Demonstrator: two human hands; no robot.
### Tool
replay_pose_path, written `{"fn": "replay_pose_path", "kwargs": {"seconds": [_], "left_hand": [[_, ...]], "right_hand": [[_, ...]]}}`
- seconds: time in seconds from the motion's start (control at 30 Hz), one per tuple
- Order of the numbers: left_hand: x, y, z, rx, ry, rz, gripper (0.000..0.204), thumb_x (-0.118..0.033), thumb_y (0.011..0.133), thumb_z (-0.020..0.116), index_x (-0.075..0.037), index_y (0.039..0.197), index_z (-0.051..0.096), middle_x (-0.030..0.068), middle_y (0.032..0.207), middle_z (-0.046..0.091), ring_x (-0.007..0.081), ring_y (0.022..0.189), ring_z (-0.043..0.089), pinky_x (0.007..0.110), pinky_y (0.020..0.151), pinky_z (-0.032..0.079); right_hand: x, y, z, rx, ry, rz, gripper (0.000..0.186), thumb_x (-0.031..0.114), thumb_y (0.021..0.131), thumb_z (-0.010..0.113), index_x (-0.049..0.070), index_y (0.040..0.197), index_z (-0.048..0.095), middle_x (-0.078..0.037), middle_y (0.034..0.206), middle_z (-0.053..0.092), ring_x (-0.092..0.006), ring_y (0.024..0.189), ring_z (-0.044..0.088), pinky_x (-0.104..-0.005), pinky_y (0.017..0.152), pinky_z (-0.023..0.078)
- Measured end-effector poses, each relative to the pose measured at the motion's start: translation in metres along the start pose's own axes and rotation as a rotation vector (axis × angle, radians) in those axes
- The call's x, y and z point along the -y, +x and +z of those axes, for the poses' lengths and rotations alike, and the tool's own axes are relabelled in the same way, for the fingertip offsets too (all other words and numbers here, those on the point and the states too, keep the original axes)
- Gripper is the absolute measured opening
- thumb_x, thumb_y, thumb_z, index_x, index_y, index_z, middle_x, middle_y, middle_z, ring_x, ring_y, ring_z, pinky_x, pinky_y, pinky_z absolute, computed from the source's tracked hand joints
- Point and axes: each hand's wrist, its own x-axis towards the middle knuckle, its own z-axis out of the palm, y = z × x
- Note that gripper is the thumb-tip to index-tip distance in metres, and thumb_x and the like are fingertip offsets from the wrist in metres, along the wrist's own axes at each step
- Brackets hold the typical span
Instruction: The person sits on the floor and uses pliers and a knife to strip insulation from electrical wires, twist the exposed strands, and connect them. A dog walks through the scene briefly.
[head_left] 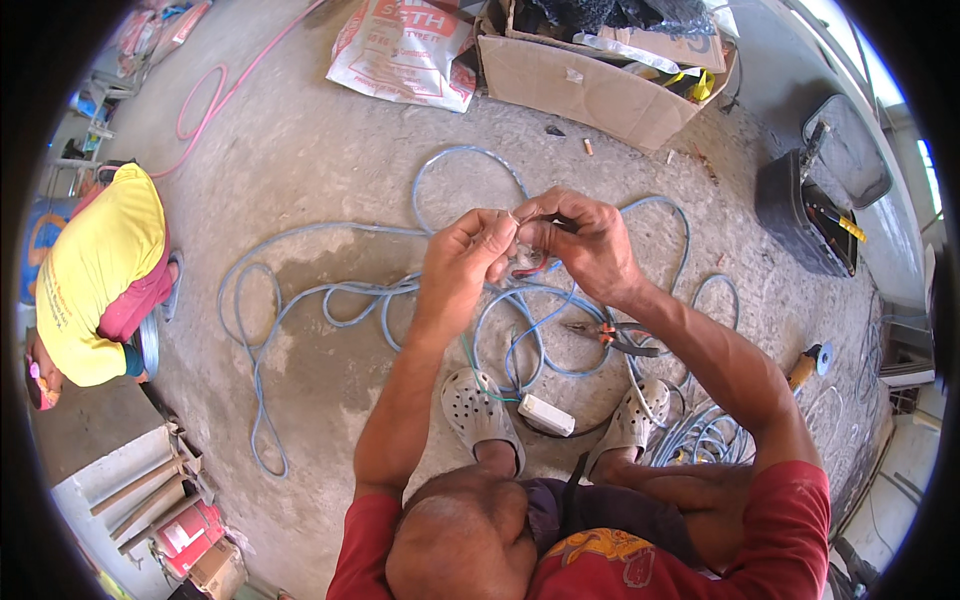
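In front of me, above the floor, my left hand (470,255) and my right hand (585,245) meet with their fingertips pinched together. Between them is the end of a thin wire, mostly hidden by the fingers; a short red wire (533,269) shows just below. Loose loops of blue-grey cable (345,228) lie on the concrete under and around both hands. Pliers with orange and black handles (608,334) rest on the cable below my right forearm. Between my feet lies a small white rectangular box (546,415), with a green wire (477,365) near it.
A person in a yellow shirt (105,275) crouches at the left. A cardboard box (590,85) and a printed sack (405,55) stand at the far side. To the right are a black toolbox (800,215) and a blue-ended spool (822,358). Coiled cable (700,437) lies beside my right foot.
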Motion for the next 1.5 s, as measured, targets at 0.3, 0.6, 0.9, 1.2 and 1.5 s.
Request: {"fn": "replay_pose_path", "kwargs": {"seconds": [0.3, 0.6, 0.9, 1.2, 1.5], "left_hand": [[-0.007, 0.002, -0.009, 0.219, -0.029, -0.118, 0.031, -0.029, 0.095, 0.068, -0.004, 0.114, 0.066, 0.0001, 0.096, 0.064, 0.0078, 0.077, 0.055, 0.025, 0.070, 0.044], [-0.011, 0.021, -0.009, 0.339, 0.555, 0.373, 0.035, -0.034, 0.103, 0.057, -0.001, 0.114, 0.063, 0.0035, 0.091, 0.061, 0.0142, 0.075, 0.058, 0.030, 0.076, 0.051], [0.008, 0.018, 0.016, 0.075, 0.126, 0.111, 0.025, -0.031, 0.104, 0.055, -0.007, 0.102, 0.063, -0.0052, 0.068, 0.050, 0.0030, 0.058, 0.039, 0.021, 0.053, 0.034], [0.014, 0.029, 0.009, -0.098, -0.064, 0.238, 0.032, -0.034, 0.105, 0.052, -0.004, 0.110, 0.063, -0.0061, 0.073, 0.048, 0.0039, 0.057, 0.036, 0.021, 0.052, 0.029], [-0.004, 0.005, 0.014, -0.095, 0.149, 0.046, 0.035, -0.033, 0.106, 0.049, -0.006, 0.123, 0.063, -0.0050, 0.074, 0.046, 0.0037, 0.063, 0.039, 0.021, 0.055, 0.030]], "right_hand": [[-0.004, -0.002, -0.009, -0.009, 0.235, 0.051, 0.010, 0.001, 0.091, 0.070, -0.002, 0.099, 0.065, -0.009, 0.091, 0.068, -0.0142, 0.084, 0.067, -0.0277, 0.067, 0.058], [0.003, 0.010, -0.028, 0.120, 0.142, -0.141, 0.007, 0.000, 0.091, 0.070, 0.003, 0.096, 0.067, -0.001, 0.093, 0.063, -0.0123, 0.087, 0.063, -0.0284, 0.077, 0.053], [-0.011, -0.003, -0.014, 0.033, 0.375, 0.103, 0.019, 0.018, 0.095, 0.069, 0.003, 0.107, 0.066, -0.004, 0.096, 0.066, -0.0151, 0.096, 0.064, -0.0304, 0.082, 0.051], [-0.037, -0.016, 0.005, 0.205, -0.173, 0.120, 0.023, 0.022, 0.098, 0.065, 0.002, 0.108, 0.067, -0.008, 0.100, 0.070, -0.0146, 0.091, 0.064, -0.0317, 0.079, 0.050], [-0.025, 0.007, 0.000, -0.112, -0.280, -0.079, 0.021, 0.022, 0.096, 0.067, 0.002, 0.098, 0.072, -0.010, 0.091, 0.065, -0.0192, 0.083, 0.064, -0.0342, 0.071, 0.049]]}}
